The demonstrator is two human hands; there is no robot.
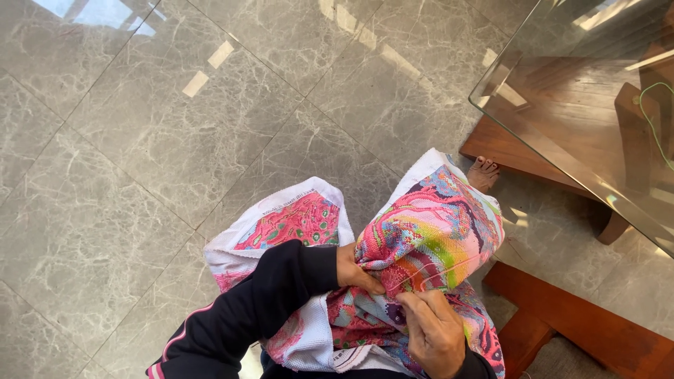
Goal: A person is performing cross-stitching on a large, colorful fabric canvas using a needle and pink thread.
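Gripping bunched pink multicolour embroidery cloth near centre with left hand, fingers closed on fold; right hand pinching thread against it; open grey tile floor left and far, glass table edge far right

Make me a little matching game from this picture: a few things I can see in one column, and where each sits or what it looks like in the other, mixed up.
Things:
1. embroidered cloth
2. glass tabletop
3. left hand
4. bare foot

Descriptions:
A. on the grey floor beside the wooden table base
B. clear, upper right corner
C. bunched in the lap, pink and multicoloured
D. gripping the cloth, black sleeve above it

Pairs: 1-C, 2-B, 3-D, 4-A
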